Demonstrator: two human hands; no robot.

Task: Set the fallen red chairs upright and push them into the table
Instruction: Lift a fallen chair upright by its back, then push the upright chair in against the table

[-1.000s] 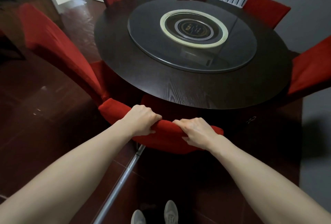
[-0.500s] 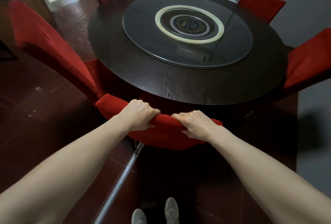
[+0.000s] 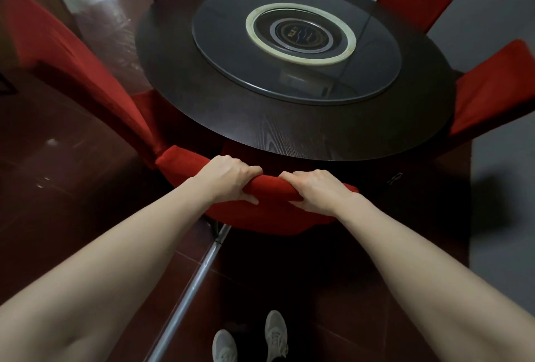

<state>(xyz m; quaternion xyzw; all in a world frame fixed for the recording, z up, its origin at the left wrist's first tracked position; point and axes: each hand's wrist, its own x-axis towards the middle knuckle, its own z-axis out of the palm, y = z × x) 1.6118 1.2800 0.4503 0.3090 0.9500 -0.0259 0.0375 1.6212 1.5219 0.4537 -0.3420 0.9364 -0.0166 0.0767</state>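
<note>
Head view, as I log it. Item one: red fabric-covered chair [image 3: 269, 217], upright, seat tucked under the near edge of the round dark wooden table [image 3: 304, 133]. The left hand [image 3: 228, 179] and right hand [image 3: 315, 192] both clench its top rail, side by side. Item two: second red chair [image 3: 72, 72], just left. Item three: round glass turntable [image 3: 225, 51] on the tabletop.

Deep red chair [image 3: 266, 217], plain. Dark brown table [image 3: 289, 135] with fine wood grain near the front edge. Smoky grey glass turntable [image 3: 231, 51], cream ring [image 3: 304, 61] at centre. Glossy reddish-brown floor [image 3: 58, 188]. Grey shoes [image 3: 276, 332].
</note>
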